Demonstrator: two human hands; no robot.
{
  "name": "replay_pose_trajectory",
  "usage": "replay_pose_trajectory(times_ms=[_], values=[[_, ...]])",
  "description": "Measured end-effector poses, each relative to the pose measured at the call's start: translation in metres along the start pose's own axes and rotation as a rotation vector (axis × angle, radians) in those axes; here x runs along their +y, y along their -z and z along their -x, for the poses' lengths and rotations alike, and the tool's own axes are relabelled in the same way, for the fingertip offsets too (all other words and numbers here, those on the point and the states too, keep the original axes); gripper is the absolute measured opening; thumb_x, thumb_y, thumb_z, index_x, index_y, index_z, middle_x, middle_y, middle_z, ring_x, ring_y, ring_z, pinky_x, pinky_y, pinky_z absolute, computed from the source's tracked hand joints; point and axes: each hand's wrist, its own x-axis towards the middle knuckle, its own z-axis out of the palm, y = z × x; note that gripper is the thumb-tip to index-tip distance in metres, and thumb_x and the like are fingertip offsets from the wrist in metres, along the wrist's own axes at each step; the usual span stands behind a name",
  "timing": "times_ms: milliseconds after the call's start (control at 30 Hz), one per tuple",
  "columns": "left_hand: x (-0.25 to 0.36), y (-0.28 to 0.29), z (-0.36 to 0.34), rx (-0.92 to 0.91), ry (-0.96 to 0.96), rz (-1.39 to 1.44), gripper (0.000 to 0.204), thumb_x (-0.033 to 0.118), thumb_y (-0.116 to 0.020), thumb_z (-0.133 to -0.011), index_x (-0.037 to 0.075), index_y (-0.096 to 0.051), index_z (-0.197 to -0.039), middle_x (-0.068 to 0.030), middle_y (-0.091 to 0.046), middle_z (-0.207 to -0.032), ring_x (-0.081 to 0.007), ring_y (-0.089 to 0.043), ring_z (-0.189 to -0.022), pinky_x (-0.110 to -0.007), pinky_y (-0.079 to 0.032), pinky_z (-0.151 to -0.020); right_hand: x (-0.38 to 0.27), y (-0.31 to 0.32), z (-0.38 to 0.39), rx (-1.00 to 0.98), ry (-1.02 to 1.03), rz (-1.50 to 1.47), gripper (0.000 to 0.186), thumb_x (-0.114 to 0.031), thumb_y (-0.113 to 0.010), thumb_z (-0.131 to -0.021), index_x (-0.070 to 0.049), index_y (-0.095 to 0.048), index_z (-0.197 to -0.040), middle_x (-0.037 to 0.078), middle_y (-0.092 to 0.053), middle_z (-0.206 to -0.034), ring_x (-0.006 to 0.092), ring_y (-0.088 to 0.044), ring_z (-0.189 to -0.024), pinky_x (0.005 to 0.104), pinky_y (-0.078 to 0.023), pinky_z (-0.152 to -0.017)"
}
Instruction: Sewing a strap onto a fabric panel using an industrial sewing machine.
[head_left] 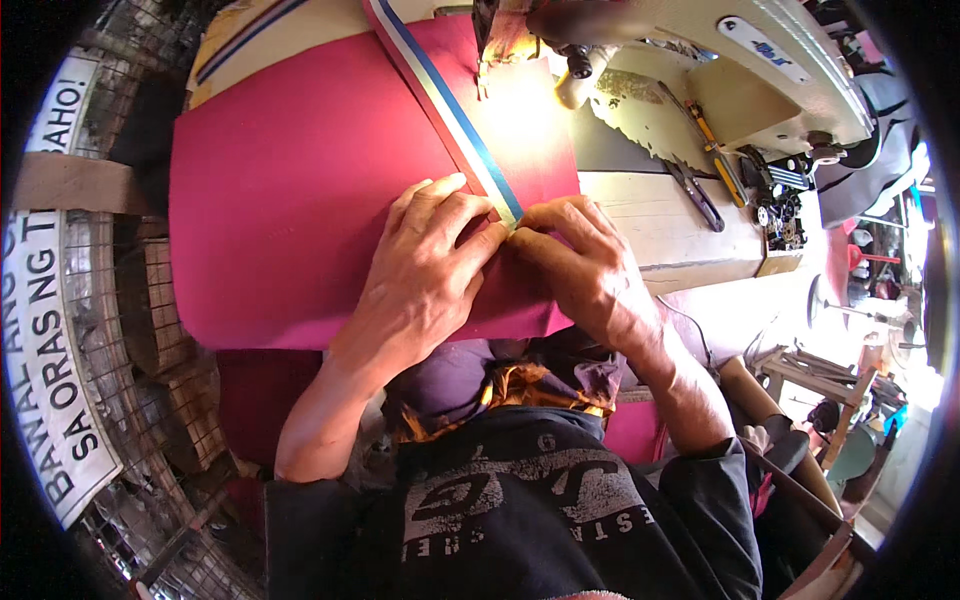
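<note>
A large magenta sheet of fabric lies under both hands on the work surface. A ribbon with blue, white and red stripes runs diagonally across it from the top edge. My left hand has bent fingers pressed beside the ribbon, its thumb pinched at the ribbon's lower end. My right hand meets it there, thumb and forefinger closed on the ribbon end; what exactly lies between the fingertips is partly hidden. A sewing machine stands above the fabric, its lamp lighting the area near my hands.
A utility knife, scissors and small black metal parts lie right of the fabric. Another striped ribbon is at the top left. A wire mesh with white signs borders the left. Stands and tools crowd the right.
</note>
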Motion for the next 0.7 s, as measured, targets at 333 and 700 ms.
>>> replay_pose_trajectory(times_ms=[333,700], values=[[0.0,-0.004,0.002,0.064,-0.032,-0.004,0.035,-0.002,-0.067,-0.079,0.006,-0.071,-0.113,-0.0075,-0.059,-0.123,-0.0317,-0.051,-0.127,-0.046,-0.04,-0.112,0.012,0.002,-0.002,0.047,0.206,0.063,0.035,-0.008,-0.065,-0.076,0.002,-0.067,-0.109,0.014,-0.063,-0.105,0.0315,-0.062,-0.096,0.0408,-0.054,-0.084],[0.007,-0.008,-0.001,0.097,0.039,0.025,0.029,0.001,-0.072,-0.081,0.005,-0.072,-0.11,-0.0074,-0.061,-0.118,-0.029,-0.054,-0.121,-0.043,-0.044,-0.105,0.016,-0.001,-0.011,0.041,0.25,0.122,0.015,-0.008,-0.06,-0.083,0.0,-0.056,-0.096,0.016,-0.054,-0.095,0.0335,-0.058,-0.092,0.0414,-0.051,-0.085]])
